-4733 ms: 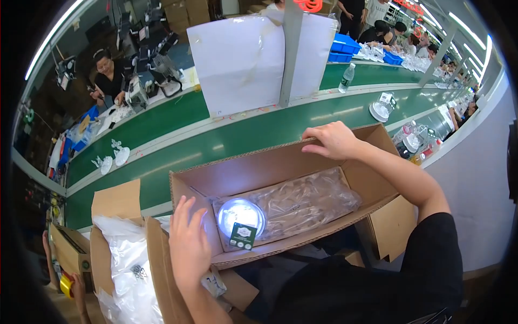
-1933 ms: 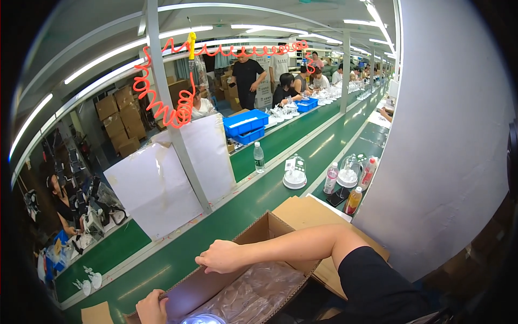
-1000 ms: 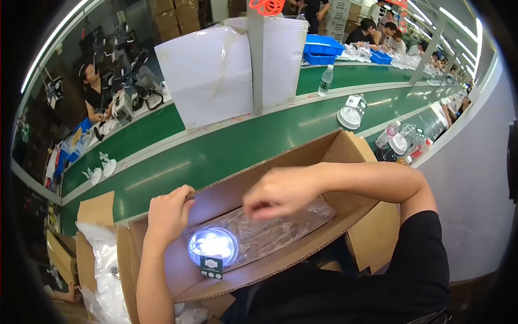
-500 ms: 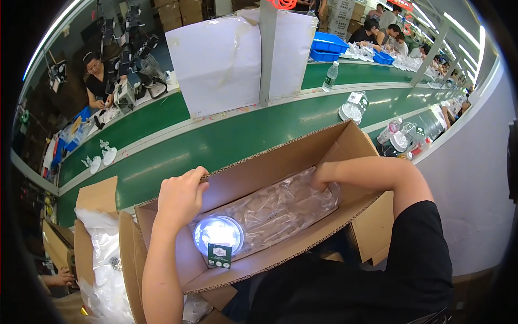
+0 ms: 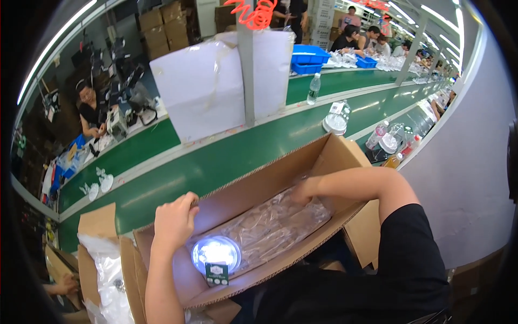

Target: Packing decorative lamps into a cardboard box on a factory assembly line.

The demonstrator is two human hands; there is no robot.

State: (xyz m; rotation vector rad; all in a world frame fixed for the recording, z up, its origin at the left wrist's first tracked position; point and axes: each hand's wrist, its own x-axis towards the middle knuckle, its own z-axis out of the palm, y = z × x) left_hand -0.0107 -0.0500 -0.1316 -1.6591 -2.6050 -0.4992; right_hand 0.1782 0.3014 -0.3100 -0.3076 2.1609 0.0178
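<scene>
A long open cardboard box [image 5: 208,294] sits in front of me, tilted up toward its right end. My left hand [image 5: 175,218] grips the far rim near the left end, fingers curled over the edge. Inside, a sheet of clear plastic wrap [image 5: 270,232] covers rounded items that I cannot make out. My right hand [image 5: 305,190] reaches into the right end over this plastic; its fingers are blurred and partly hidden. At the left end lies a round clear lamp [image 5: 216,254], glowing bright white, with a dark green tag [image 5: 217,274] hanging at its near side.
Behind the box runs a green conveyor belt [image 5: 156,189]. On it stand a clear lamp with a white base [image 5: 335,120] and small clear figures on white discs [image 5: 105,182]. Another open carton [image 5: 89,270] with plastic is at left. Bottles [image 5: 377,135] stand at right; co-workers sit beyond.
The view has shifted, so the scene sits differently in the picture. My right hand has moved slightly back from the plastic's right end. My left hand keeps its hold on the rim.
</scene>
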